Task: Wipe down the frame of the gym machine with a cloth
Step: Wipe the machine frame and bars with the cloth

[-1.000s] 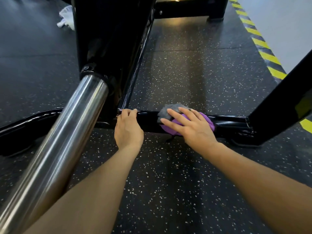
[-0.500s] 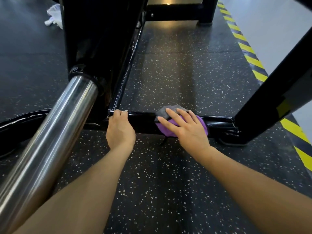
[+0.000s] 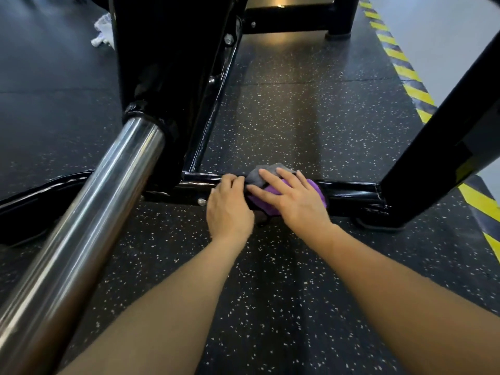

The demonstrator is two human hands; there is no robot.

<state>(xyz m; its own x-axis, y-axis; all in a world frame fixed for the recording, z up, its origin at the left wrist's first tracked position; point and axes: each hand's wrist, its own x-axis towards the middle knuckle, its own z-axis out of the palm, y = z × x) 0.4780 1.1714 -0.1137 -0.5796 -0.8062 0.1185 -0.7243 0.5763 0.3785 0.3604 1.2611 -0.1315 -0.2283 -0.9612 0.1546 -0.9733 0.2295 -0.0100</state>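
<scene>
A low black frame bar (image 3: 349,189) of the gym machine runs across the speckled rubber floor (image 3: 284,293), from 9 o'clock to 3 o'clock. The right hand (image 3: 295,198) lies flat on a purple-and-grey cloth (image 3: 263,204), its fingers straight and spread, pressing the cloth onto the bar just right of centre. The left hand (image 3: 228,209) sits just beside it at the cloth's 9 o'clock side, fingers curled over the top edge of the bar; it seems to grip the bar, though the fingertips are hidden behind it. A shiny steel tube (image 3: 81,231) slants from 7 o'clock up to a black upright (image 3: 173,77). At 3 o'clock a second black post (image 3: 446,136) rises from the bar's end. Yellow-and-black hazard tape (image 3: 411,77) borders the floor at 2 o'clock. A crumpled white item (image 3: 104,29), too small to identify, lies at 11 o'clock.
</scene>
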